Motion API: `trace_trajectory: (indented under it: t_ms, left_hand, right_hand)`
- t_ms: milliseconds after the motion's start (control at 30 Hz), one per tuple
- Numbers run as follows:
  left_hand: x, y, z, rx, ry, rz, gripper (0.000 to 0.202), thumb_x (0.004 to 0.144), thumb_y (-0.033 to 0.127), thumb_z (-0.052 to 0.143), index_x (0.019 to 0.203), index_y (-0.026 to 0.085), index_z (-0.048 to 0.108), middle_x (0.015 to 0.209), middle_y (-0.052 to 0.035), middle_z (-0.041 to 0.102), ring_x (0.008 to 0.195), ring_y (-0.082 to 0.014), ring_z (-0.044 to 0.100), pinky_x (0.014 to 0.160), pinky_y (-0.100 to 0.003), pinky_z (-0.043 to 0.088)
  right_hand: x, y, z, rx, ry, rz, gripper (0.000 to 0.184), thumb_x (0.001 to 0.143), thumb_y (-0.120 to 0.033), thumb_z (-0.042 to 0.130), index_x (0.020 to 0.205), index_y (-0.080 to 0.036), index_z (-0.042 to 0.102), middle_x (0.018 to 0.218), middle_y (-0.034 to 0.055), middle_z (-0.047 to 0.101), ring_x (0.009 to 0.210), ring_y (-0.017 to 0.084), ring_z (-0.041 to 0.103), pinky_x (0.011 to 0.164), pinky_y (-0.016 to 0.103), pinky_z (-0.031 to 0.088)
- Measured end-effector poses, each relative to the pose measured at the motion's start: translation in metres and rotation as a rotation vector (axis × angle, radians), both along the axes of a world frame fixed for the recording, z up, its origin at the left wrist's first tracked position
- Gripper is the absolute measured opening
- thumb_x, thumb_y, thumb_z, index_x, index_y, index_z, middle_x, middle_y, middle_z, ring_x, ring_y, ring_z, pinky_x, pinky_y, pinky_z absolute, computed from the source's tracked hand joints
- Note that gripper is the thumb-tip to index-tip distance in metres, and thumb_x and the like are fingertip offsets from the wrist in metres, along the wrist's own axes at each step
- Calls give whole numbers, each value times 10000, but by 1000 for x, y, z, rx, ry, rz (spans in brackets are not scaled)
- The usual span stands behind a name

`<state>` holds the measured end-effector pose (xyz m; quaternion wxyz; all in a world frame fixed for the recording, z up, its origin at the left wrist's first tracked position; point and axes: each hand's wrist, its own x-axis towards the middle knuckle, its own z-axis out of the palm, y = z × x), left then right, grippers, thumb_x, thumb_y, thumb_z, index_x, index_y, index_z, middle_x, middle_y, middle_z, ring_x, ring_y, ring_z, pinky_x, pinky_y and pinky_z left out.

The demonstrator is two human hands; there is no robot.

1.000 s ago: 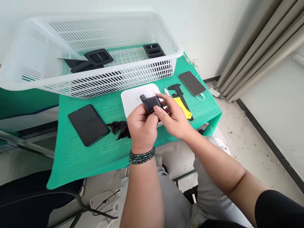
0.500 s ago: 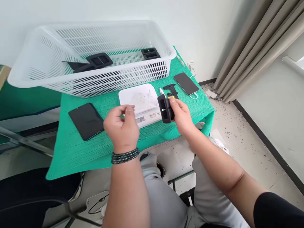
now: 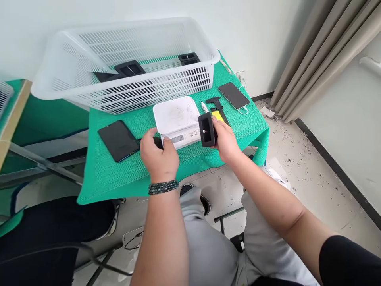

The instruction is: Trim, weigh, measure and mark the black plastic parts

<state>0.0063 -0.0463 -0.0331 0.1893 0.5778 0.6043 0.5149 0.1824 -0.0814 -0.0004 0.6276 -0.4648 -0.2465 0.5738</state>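
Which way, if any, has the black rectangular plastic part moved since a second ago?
Yes. The black rectangular plastic part went rightward: from above the front of the white digital scale to its right edge, held by the right hand alone.

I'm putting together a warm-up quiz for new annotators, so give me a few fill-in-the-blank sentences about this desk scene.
The right hand grips a ___ plastic part beside the digital scale.
A beaded bracelet circles the ___ wrist.
The mesh mat under the scale is ___.
The caliper beyond the right hand has a ___ body.
Missing words: black; left; green; yellow.
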Motion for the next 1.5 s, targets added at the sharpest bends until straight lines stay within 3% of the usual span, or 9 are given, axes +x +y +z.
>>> trace_trajectory:
  t_ms: [133, 233, 400, 500, 733, 933, 1100, 1233, 1500]
  left_hand:
    - [11, -23, 11, 94, -144, -222, 577, 922, 587, 649, 1377, 233, 618, 1455, -153, 617, 1320, -311, 624, 1132, -488, 515]
    - [23, -36, 16, 87, -56, -402, 581, 921, 599, 648, 1368, 227, 635, 1463, -155, 624, 1294, -303, 647, 1023, -438, 586]
    - [39, -42, 21, 111, 9, -400, 361, 890, 387, 681, 1200, 205, 705, 1340, -122, 706, 1279, -282, 656, 1093, -455, 543]
    - [40, -42, 21, 101, -26, -369, 324, 859, 316, 692, 1162, 202, 702, 1258, -106, 736, 1181, -259, 698, 1043, -427, 564]
    - [34, -42, 17, 68, -100, -340, 432, 837, 329, 735, 1232, 200, 617, 1254, -116, 723, 1181, -247, 709, 1004, -397, 586]
    - [28, -37, 18, 49, 27, -411, 469, 812, 291, 707, 1261, 213, 593, 1301, -136, 719, 1240, -288, 698, 1049, -436, 586]
    - [27, -30, 21, 53, 77, -465, 477, 820, 271, 667, 1290, 218, 608, 1345, -126, 715, 1270, -298, 686, 1087, -471, 574]
    - [32, -24, 21, 16, -8, -464, 554, 817, 250, 661, 1361, 195, 580, 1416, -147, 673, 1334, -297, 644, 1148, -493, 528]
    - [44, -19, 17, -197, -404, -463, 670, 801, 308, 770, 1421, 204, 538, 1430, -180, 650, 1306, -309, 659, 1051, -452, 586]
  right_hand:
    - [-2, -3, 1, 25, 4, -27, 381, 824, -514, 779, 1003, -248, 575, 833, -22, 624, 702, 136, 631, 506, 222, 514]
    - [-11, -5, -3, 46, -23, 25, 380, 797, -381, 806, 1066, -247, 573, 986, 10, 688, 864, 169, 693, 630, 260, 611]
    - [-23, -11, -7, 187, -174, 88, 286, 802, -228, 770, 1045, -241, 620, 1094, 41, 746, 1090, 209, 705, 934, 356, 637]
    - [-23, -12, -6, 216, -198, 119, 288, 807, -196, 758, 1062, -250, 635, 1132, 45, 748, 1124, 216, 707, 992, 380, 622]
    - [-19, -12, -8, 232, -230, 140, 392, 820, -235, 766, 1186, -242, 629, 1276, 89, 710, 1065, 215, 725, 1047, 419, 585]
    - [-16, -13, -9, 292, -453, 133, 609, 805, -290, 770, 1379, -228, 577, 1433, 131, 623, 1176, 242, 676, 992, 383, 596]
    - [-13, -9, -11, 361, -523, 135, 632, 792, -324, 771, 1388, -216, 591, 1406, 138, 649, 1198, 267, 667, 1039, 420, 566]
    - [-11, -4, -15, 366, -430, 50, 660, 724, -380, 820, 1333, -233, 615, 1357, 128, 679, 1167, 291, 693, 1031, 456, 578]
    - [-5, 1, -22, 320, -295, -57, 758, 685, -457, 880, 1345, -221, 592, 1403, 169, 661, 1246, 337, 676, 1052, 504, 581]
